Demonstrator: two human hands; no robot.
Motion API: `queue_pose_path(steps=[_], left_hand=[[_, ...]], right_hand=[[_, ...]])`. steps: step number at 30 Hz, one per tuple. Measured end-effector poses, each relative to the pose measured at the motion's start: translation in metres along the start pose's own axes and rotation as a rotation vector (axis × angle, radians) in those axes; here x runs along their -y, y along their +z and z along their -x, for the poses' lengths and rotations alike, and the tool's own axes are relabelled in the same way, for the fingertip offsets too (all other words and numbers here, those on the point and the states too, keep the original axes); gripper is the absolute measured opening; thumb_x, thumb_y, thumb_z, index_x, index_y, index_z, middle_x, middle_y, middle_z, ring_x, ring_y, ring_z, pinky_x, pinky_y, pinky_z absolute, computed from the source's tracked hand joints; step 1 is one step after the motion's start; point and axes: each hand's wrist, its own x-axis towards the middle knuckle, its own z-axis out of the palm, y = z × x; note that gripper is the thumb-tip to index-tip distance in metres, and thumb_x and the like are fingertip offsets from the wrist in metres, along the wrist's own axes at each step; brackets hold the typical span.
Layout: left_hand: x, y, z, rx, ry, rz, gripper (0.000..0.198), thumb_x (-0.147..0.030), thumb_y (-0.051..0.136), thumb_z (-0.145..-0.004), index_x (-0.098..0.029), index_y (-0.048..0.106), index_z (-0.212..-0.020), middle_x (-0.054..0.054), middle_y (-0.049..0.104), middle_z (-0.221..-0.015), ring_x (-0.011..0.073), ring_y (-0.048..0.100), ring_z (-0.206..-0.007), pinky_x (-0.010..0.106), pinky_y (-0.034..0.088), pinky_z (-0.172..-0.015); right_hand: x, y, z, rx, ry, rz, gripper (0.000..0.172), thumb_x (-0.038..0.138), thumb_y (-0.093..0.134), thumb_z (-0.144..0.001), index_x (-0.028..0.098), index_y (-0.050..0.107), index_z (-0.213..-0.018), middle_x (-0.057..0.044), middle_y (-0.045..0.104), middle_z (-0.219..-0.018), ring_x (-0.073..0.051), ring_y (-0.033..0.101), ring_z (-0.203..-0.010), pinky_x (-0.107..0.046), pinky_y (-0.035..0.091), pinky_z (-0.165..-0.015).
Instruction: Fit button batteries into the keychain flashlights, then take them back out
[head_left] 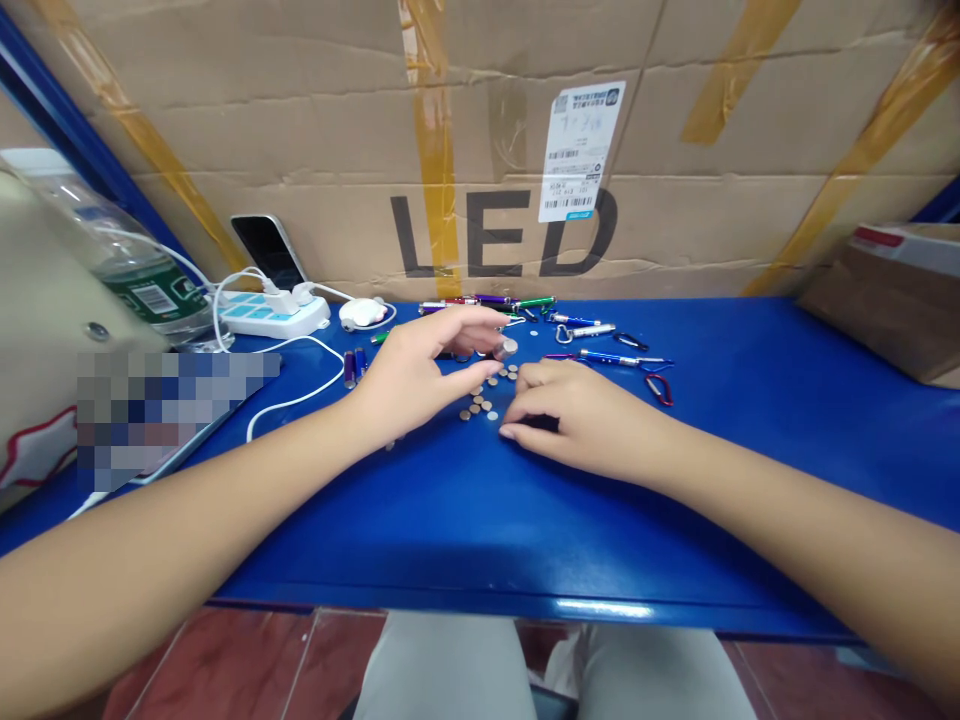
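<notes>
My left hand [420, 370] is held above the table with its fingers curved. Near its fingertips is a small silver stack of button cells [508, 347], apparently held by the fingers. My right hand [566, 415] rests low on the blue table with fingers curled and thumb and index finger close together; whatever they may hold is hidden. Several loose button cells [480, 403] lie between the two hands. Behind them are several metallic penlights, among them a blue penlight [611, 359] with a clip and a silver penlight [589, 331]. A red carabiner clip [659, 389] lies to the right.
A large cardboard box [322, 130] marked LED stands along the back. To the left are a white power strip [274, 315] with cables, a phone [268, 250], a plastic bottle [154, 290] and a beige bag [45, 300]. Another box [885, 300] sits at right.
</notes>
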Motion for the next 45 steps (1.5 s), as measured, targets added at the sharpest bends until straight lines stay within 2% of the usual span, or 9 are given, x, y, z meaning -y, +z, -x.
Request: queue_pose_path(steps=[6,12,16,19,24,26,30,37,45], left_hand=[[-0.001,-0.002,0.000,0.015,0.032,-0.006,0.035,-0.019,0.068,-0.083,-0.018,0.061,-0.117,0.005,0.073,-0.107,0.0180,0.071,-0.098,0.033,0.057,-0.095],[0.001,0.000,0.000,0.028,0.023,0.010,0.036,-0.019,0.069,-0.081,-0.019,0.061,-0.117,0.004,0.073,-0.106,0.0184,0.071,-0.098,0.034,0.058,-0.095],[0.000,0.001,0.001,0.043,0.015,0.012,0.037,-0.018,0.068,-0.081,-0.019,0.062,-0.117,0.004,0.074,-0.106,0.0187,0.071,-0.098,0.033,0.058,-0.094],[-0.001,0.001,0.001,0.056,0.027,-0.002,0.035,-0.017,0.067,-0.082,-0.018,0.062,-0.116,0.005,0.073,-0.106,0.0185,0.071,-0.098,0.032,0.058,-0.092],[0.000,0.003,0.001,0.079,0.049,-0.031,0.035,-0.017,0.067,-0.082,-0.018,0.062,-0.117,0.005,0.073,-0.107,0.0173,0.071,-0.098,0.030,0.057,-0.092],[0.001,0.004,0.001,0.078,0.054,-0.019,0.035,-0.017,0.068,-0.082,-0.018,0.062,-0.117,0.005,0.073,-0.107,0.0174,0.071,-0.098,0.030,0.058,-0.092],[0.003,0.004,0.001,0.080,0.035,-0.015,0.036,-0.017,0.069,-0.081,-0.018,0.062,-0.117,0.006,0.074,-0.105,0.0187,0.071,-0.097,0.031,0.058,-0.092],[0.002,0.003,0.001,0.073,0.028,-0.037,0.035,-0.018,0.068,-0.081,-0.018,0.063,-0.116,0.005,0.074,-0.105,0.0187,0.071,-0.097,0.031,0.058,-0.091],[0.003,0.003,0.001,0.075,0.030,-0.044,0.035,-0.019,0.068,-0.081,-0.018,0.063,-0.116,0.006,0.074,-0.105,0.0191,0.071,-0.097,0.031,0.058,-0.091]], right_hand=[[-0.005,0.000,0.000,0.004,-0.012,0.002,0.025,0.028,0.054,-0.093,0.024,0.074,-0.107,-0.009,0.067,-0.100,-0.021,0.062,-0.090,-0.037,0.046,-0.084],[-0.010,-0.004,0.001,-0.001,0.018,-0.042,0.016,0.024,0.059,-0.089,0.021,0.074,-0.088,-0.006,0.065,-0.089,-0.018,0.061,-0.082,-0.031,0.046,-0.076],[-0.012,-0.005,0.001,0.003,0.075,-0.095,0.013,0.028,0.063,-0.088,0.021,0.072,-0.095,-0.004,0.063,-0.088,-0.015,0.060,-0.075,-0.029,0.045,-0.072],[-0.011,-0.003,-0.004,0.028,0.094,-0.133,0.016,0.031,0.063,-0.089,0.022,0.072,-0.098,-0.005,0.065,-0.094,-0.017,0.061,-0.081,-0.030,0.045,-0.075],[-0.008,-0.004,-0.015,0.137,0.221,-0.191,0.011,0.024,0.067,-0.085,0.019,0.072,-0.094,-0.003,0.069,-0.084,-0.016,0.061,-0.072,-0.027,0.044,-0.064],[-0.008,-0.006,-0.016,0.159,0.236,-0.192,0.009,0.018,0.065,-0.084,0.020,0.073,-0.088,-0.002,0.071,-0.085,-0.016,0.062,-0.074,-0.027,0.044,-0.066],[-0.010,-0.008,-0.015,0.158,0.244,-0.189,0.015,0.011,0.062,-0.081,0.021,0.073,-0.082,-0.002,0.072,-0.087,-0.016,0.064,-0.078,-0.027,0.046,-0.069],[-0.007,-0.004,-0.016,0.129,0.256,-0.189,0.012,0.021,0.067,-0.083,0.018,0.072,-0.093,0.000,0.067,-0.073,-0.013,0.057,-0.062,-0.025,0.040,-0.057],[0.000,-0.007,-0.018,0.166,0.291,-0.245,0.013,0.009,0.062,-0.081,0.018,0.071,-0.082,-0.002,0.073,-0.085,-0.015,0.064,-0.077,-0.027,0.045,-0.069]])
